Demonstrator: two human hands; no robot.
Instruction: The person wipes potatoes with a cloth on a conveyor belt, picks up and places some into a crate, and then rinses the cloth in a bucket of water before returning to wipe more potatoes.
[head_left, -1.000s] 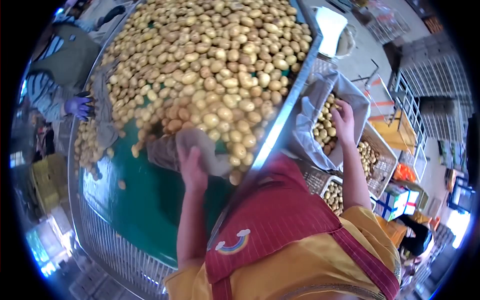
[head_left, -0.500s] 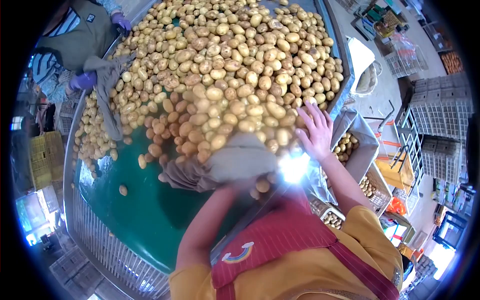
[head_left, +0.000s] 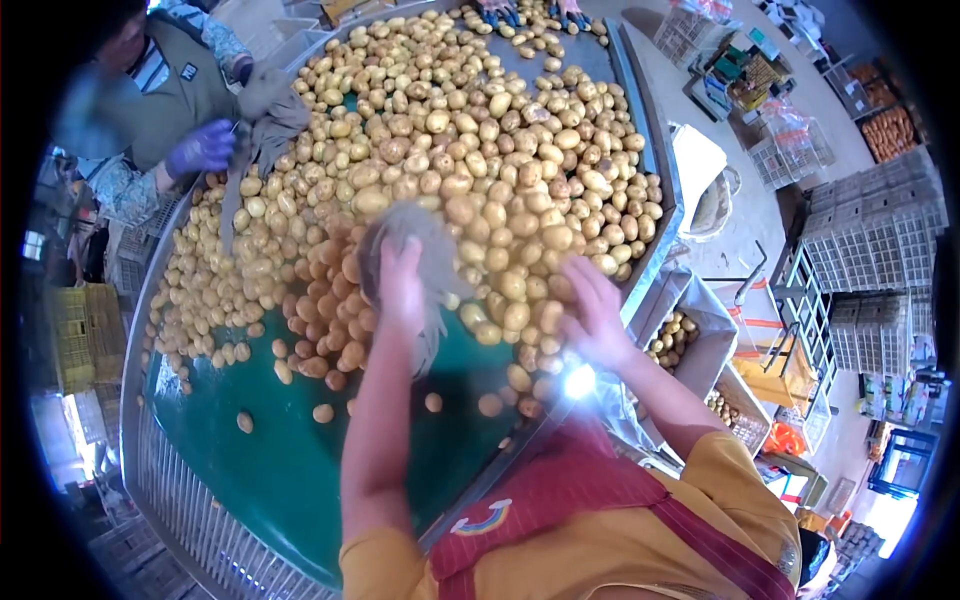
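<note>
A large pile of potatoes [head_left: 430, 150] lies on a green-surfaced sorting table [head_left: 290, 430]. My left hand [head_left: 402, 285] is closed on a grey cloth [head_left: 418, 245], which rests over the middle of the pile and hangs toward the bare green surface. My right hand [head_left: 597, 312] touches potatoes at the pile's right front edge, fingers apart, with nothing gripped. Several loose potatoes lie on the green surface in front of the pile.
At the left a co-worker in purple gloves [head_left: 203, 148] holds another grey cloth [head_left: 270, 110]. Gloved hands [head_left: 498, 14] reach in at the far end. Lined crates of potatoes [head_left: 675, 338] stand at the right, beyond the metal rim [head_left: 655, 265]. Stacked crates [head_left: 875, 225] are farther right.
My left hand and the cloth have moved forward onto the pile, uncovering green surface. My right hand has shifted slightly left and nearer me. The co-worker's cloth has moved, and gloved hands now show at the far end.
</note>
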